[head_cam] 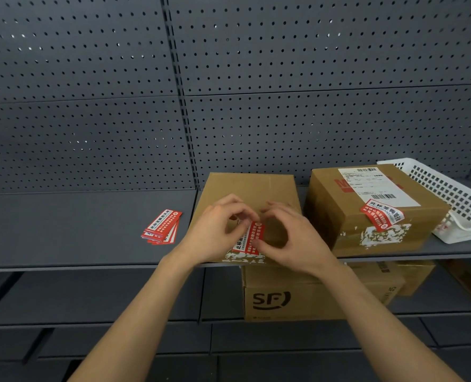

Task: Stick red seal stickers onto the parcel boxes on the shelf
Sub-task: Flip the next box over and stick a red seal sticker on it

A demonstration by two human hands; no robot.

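Red-and-white seal sticker, pinched by left hand and right hand over brown cardboard parcel box; uneven pressing may crease it.

Only brand I can make out is the black SF logo on the front of the lower box. The stack of stickers reads 此标签撕毁无效 on top, and the crinkled seal sticker on the right box has the same headline (pinyin line underneath is too tiny). The middle sticker shows 此标签, rest covered. The white shipping label has barcodes, print unreadable.
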